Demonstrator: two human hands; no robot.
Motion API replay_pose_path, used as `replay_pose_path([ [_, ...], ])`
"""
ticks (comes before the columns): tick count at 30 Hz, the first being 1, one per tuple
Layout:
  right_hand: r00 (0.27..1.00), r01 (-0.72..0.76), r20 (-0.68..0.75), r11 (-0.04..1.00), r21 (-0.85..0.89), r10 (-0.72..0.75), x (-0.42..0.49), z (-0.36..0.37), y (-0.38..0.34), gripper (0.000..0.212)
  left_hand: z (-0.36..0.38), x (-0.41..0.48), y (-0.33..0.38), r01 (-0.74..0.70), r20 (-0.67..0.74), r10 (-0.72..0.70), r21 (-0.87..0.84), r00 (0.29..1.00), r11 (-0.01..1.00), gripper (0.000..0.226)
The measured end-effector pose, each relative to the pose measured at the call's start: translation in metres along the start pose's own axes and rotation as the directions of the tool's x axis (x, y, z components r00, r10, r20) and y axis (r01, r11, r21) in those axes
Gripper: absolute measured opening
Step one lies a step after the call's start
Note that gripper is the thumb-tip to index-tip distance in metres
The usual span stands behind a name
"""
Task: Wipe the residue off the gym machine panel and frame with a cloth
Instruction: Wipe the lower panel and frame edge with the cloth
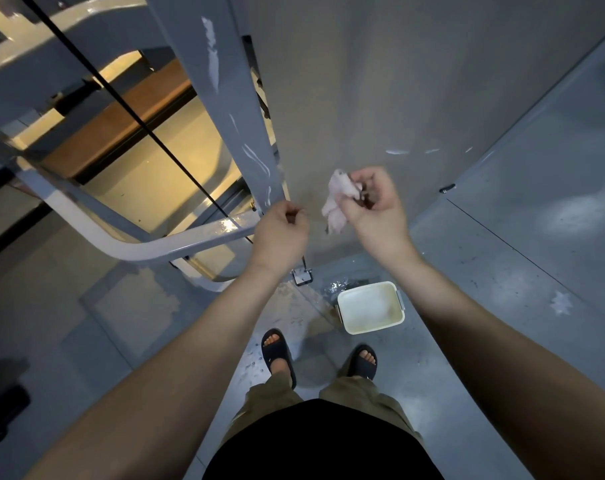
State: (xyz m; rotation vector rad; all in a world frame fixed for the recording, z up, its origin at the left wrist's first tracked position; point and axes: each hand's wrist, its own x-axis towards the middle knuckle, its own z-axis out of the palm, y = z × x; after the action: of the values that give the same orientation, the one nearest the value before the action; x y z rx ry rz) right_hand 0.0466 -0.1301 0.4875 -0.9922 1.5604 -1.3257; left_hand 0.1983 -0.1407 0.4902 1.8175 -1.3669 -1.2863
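From the head camera, I judge the cloth (339,199) light, soft and probably damp, so it should bunch easily. It is best gripped as a wad at its middle, leaving a face free to rub with. It is pale pink and crumpled, held before the grey panel (415,98) by my right hand (375,211), fingers clamped round it. My left hand (282,228) is curled, seemingly on nothing, beside the frame (238,126), which carries white streaks (211,53)

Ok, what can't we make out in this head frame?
All head view.
left hand: fingers curled away from the camera, so any pinch is hidden.
cloth: motion-blurred, partly covered by right hand.
frame and panel: tops cut by upper edge.
tub: contents unclear.
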Motion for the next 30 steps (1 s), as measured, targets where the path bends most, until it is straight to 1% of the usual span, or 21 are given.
replay_pose_path([
  [1, 0.990, 0.125, -0.051, 0.988, -0.091, -0.130, 0.001, 0.003, -0.006, 0.028, -0.003, -0.001, 0.000, -0.049, -0.017, 0.050, 0.057, 0.999, 0.997, 0.012],
  [2, 0.958, 0.258, -0.075, 0.945, -0.200, -0.278, 0.002, 0.004, -0.012, 0.027, -0.006, -0.003, 0.000, -0.092, -0.024, 0.095, 0.101, 0.995, 0.991, 0.014],
  [4, 0.849, 0.479, -0.020, 0.785, -0.393, -0.528, 0.009, 0.011, -0.011, 0.026, -0.011, -0.008, -0.002, -0.163, -0.024, 0.170, 0.184, 0.985, 0.969, 0.018],
  [5, 0.804, 0.542, 0.023, 0.717, -0.438, -0.594, 0.015, 0.017, -0.006, 0.026, -0.014, -0.010, -0.004, -0.189, -0.020, 0.198, 0.220, 0.980, 0.957, 0.020],
  [6, 0.780, 0.576, 0.068, 0.672, -0.465, -0.622, 0.020, 0.024, 0.003, 0.027, -0.016, -0.011, -0.006, -0.213, -0.010, 0.223, 0.253, 0.975, 0.944, 0.021],
  [7, 0.770, 0.597, 0.124, 0.638, -0.487, -0.626, 0.025, 0.030, 0.015, 0.028, -0.018, -0.012, -0.009, -0.232, 0.007, 0.240, 0.284, 0.971, 0.930, 0.021],
  [8, 0.786, 0.589, 0.188, 0.621, -0.516, -0.589, 0.027, 0.036, 0.028, 0.028, -0.020, -0.012, -0.012, -0.245, 0.023, 0.250, 0.306, 0.968, 0.920, 0.021],
  [10, 0.855, 0.516, 0.323, 0.604, -0.607, -0.405, 0.026, 0.042, 0.056, 0.028, -0.023, -0.013, -0.016, -0.270, 0.041, 0.272, 0.343, 0.961, 0.900, 0.023],
  [11, 0.870, 0.493, 0.365, 0.600, -0.629, -0.332, 0.024, 0.041, 0.065, 0.027, -0.024, -0.013, -0.016, -0.292, 0.051, 0.294, 0.368, 0.954, 0.883, 0.025],
  [12, 0.872, 0.489, 0.365, 0.603, -0.630, -0.326, 0.022, 0.040, 0.068, 0.026, -0.025, -0.013, -0.015, -0.320, 0.064, 0.322, 0.393, 0.945, 0.862, 0.029],
  [15, 0.859, 0.498, 0.207, 0.669, -0.552, -0.468, 0.026, 0.035, 0.046, 0.030, -0.025, -0.012, -0.007, -0.381, 0.094, 0.381, 0.445, 0.920, 0.811, 0.039],
  [17, 0.803, 0.552, 0.134, 0.639, -0.535, -0.581, 0.029, 0.031, 0.025, 0.028, -0.023, -0.011, -0.002, -0.402, 0.108, 0.401, 0.468, 0.910, 0.787, 0.044],
  [19, 0.759, 0.594, 0.133, 0.595, -0.541, -0.637, 0.027, 0.029, 0.025, 0.025, -0.022, -0.010, 0.001, -0.414, 0.114, 0.412, 0.476, 0.904, 0.776, 0.044],
  [20, 0.771, 0.586, 0.171, 0.576, -0.570, -0.614, 0.029, 0.028, 0.033, 0.025, -0.022, -0.010, 0.002, -0.418, 0.113, 0.418, 0.477, 0.902, 0.773, 0.044],
  [22, 0.834, 0.532, 0.304, 0.527, -0.663, -0.460, 0.031, 0.026, 0.056, 0.024, -0.023, -0.012, 0.003, -0.435, 0.122, 0.436, 0.496, 0.892, 0.751, 0.043],
  [23, 0.850, 0.519, 0.351, 0.508, -0.687, -0.393, 0.032, 0.023, 0.062, 0.023, -0.024, -0.013, 0.004, -0.446, 0.135, 0.444, 0.511, 0.886, 0.734, 0.043],
  [24, 0.856, 0.512, 0.359, 0.516, -0.687, -0.371, 0.032, 0.021, 0.061, 0.022, -0.025, -0.013, 0.004, -0.458, 0.148, 0.453, 0.525, 0.879, 0.717, 0.043],
  [25, 0.855, 0.512, 0.338, 0.536, -0.671, -0.394, 0.032, 0.019, 0.054, 0.020, -0.026, -0.012, 0.005, -0.469, 0.155, 0.464, 0.535, 0.872, 0.702, 0.043],
  [27, 0.833, 0.523, 0.217, 0.596, -0.609, -0.509, 0.033, 0.017, 0.031, 0.021, -0.027, -0.011, 0.006, -0.478, 0.156, 0.476, 0.545, 0.865, 0.689, 0.043],
  [29, 0.768, 0.563, 0.091, 0.600, -0.569, -0.634, 0.034, 0.016, 0.012, 0.022, -0.023, -0.010, 0.006, -0.481, 0.163, 0.479, 0.559, 0.863, 0.675, 0.043],
  [30, 0.747, 0.565, 0.051, 0.593, -0.574, -0.662, 0.034, 0.018, 0.012, 0.022, -0.021, -0.011, 0.006, -0.480, 0.170, 0.476, 0.572, 0.863, 0.665, 0.043],
])
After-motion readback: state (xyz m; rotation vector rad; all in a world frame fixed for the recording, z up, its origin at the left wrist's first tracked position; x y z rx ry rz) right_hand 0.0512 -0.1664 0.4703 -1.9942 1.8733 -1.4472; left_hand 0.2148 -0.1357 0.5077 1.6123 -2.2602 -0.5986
